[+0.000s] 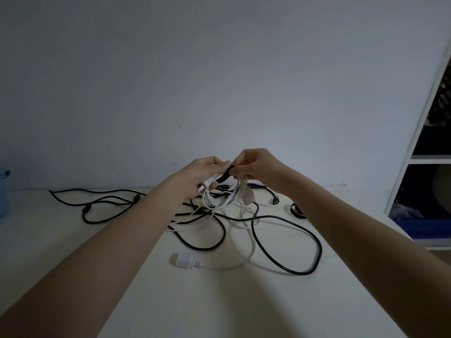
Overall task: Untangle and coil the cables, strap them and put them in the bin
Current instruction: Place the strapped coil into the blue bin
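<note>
Strapping white coil [223,195] mid-air.
Left hand [203,174] grips coil, right hand [253,167] pinches black strap [223,176]; slip = loops spring loose.

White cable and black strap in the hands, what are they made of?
The white cable looks like smooth plastic or rubber over wire: it bends into loose loops with a slight sheen. The black strap around it looks like matte fabric, maybe hook-and-loop; it is too small and dim to tell.

No readable txt, labels or nos. anywhere; cables, plugs, wall all unmarked.
</note>
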`<move>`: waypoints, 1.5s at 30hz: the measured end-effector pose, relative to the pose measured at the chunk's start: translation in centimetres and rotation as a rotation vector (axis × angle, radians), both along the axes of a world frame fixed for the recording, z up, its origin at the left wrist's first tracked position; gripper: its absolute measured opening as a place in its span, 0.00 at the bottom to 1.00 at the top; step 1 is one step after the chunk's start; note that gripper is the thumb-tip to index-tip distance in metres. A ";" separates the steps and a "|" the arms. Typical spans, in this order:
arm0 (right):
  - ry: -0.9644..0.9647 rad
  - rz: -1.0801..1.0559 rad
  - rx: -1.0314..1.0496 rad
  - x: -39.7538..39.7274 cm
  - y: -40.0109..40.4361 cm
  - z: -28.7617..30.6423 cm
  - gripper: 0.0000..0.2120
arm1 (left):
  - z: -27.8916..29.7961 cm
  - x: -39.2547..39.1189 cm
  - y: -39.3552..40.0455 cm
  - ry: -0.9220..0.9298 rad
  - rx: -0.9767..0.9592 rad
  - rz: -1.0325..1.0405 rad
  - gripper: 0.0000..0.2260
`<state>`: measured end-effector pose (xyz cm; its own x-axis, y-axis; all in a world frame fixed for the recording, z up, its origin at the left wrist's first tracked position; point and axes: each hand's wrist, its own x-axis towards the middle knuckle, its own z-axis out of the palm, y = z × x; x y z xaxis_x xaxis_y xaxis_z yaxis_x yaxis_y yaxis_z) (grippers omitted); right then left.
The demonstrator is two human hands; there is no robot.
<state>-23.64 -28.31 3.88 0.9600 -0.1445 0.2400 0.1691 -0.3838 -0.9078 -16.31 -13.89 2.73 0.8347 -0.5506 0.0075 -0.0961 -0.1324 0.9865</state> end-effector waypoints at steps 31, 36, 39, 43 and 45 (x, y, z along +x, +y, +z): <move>0.218 -0.015 0.275 0.7 -0.5 0.3 0.06 | 1.0 -0.7 1.2 -0.360 0.106 -0.219 0.04; 0.119 -0.072 0.310 0.8 -0.6 0.2 0.08 | 0.4 -0.3 1.1 -0.301 0.091 -0.156 0.04; 0.049 -0.073 0.257 0.7 -0.2 0.2 0.08 | 0.2 -0.2 1.0 -0.238 0.038 -0.096 0.02; -0.039 -0.091 0.106 0.7 0.5 0.3 0.07 | 0.3 0.0 1.0 -0.128 -0.027 -0.032 0.02; -0.073 -0.087 0.083 0.8 0.6 0.2 0.06 | 0.5 -0.1 0.9 -0.065 -0.078 -0.009 0.03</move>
